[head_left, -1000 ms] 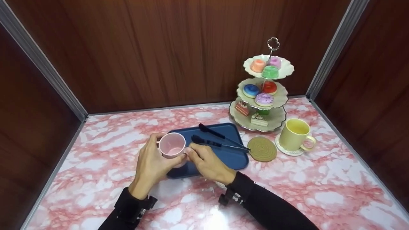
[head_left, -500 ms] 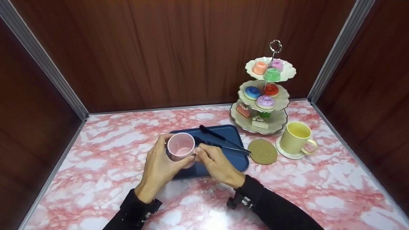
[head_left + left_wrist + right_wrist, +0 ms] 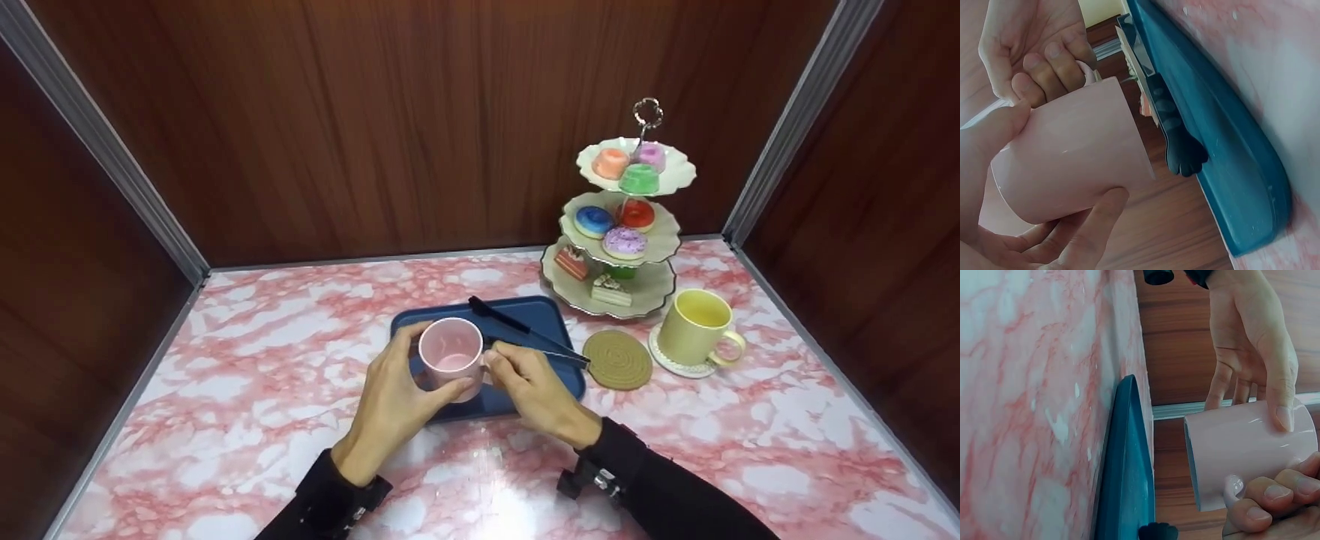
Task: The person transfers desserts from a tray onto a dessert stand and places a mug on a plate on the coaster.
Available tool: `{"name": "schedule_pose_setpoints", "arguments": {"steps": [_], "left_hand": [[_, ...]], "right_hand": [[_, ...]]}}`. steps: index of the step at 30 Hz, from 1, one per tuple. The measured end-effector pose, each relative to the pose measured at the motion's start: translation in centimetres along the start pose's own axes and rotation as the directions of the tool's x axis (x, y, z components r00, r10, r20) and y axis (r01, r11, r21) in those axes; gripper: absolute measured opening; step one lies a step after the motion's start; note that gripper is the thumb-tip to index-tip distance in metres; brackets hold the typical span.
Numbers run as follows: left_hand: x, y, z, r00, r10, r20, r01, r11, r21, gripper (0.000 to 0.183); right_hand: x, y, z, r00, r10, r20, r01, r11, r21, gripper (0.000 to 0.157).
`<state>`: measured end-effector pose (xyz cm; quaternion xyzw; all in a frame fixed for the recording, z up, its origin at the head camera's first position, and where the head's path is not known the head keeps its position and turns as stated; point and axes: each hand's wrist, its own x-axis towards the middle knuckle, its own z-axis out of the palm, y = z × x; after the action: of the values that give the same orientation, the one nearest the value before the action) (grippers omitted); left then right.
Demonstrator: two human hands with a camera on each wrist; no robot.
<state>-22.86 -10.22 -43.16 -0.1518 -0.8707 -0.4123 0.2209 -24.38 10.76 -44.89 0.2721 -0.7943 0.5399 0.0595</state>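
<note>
A pink mug (image 3: 451, 358) is held upright above the blue tray (image 3: 551, 319), with a gap between its base and the tray in the wrist views. My left hand (image 3: 394, 397) grips the body from the left, thumb on the near side and fingers round the far side. On the other side, my right hand (image 3: 536, 390) holds the handle (image 3: 1234, 489) with curled fingers. Black-ended tongs (image 3: 501, 315) lie across the tray, their paw-shaped tip (image 3: 1185, 152) showing in the left wrist view. In the head view the mug and right hand partly cover the tongs.
Right of the tray lies a round woven coaster (image 3: 617, 360). Beyond it a yellow mug (image 3: 686, 334) stands on a white coaster (image 3: 667, 361). Behind these, a three-tier stand (image 3: 660, 289) carries toy-like cakes and doughnuts. Dark wood-look panels (image 3: 375, 135) enclose the marbled table (image 3: 262, 322).
Both hands have carried the pink mug to the right, from the tray's left end towards its middle. The head view has shifted slightly.
</note>
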Motion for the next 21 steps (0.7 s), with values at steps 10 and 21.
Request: {"name": "schedule_pose_setpoints", "arguments": {"steps": [10,21], "left_hand": [[0.1,0.9,1.8,1.0,0.009,0.018,-0.008,0.998,-0.061,0.081],[0.5,2.6,3.6,0.995,0.046,0.089,-0.028,0.982,-0.189,0.08]], "right_hand": [[-1.1,-2.6,-2.3,1.0,0.018,0.009,-0.018,1.0,0.022,0.035],[-2.4,-0.4,-4.5,0.999,0.035,-0.036,-0.03,0.992,0.12,0.036]]}}
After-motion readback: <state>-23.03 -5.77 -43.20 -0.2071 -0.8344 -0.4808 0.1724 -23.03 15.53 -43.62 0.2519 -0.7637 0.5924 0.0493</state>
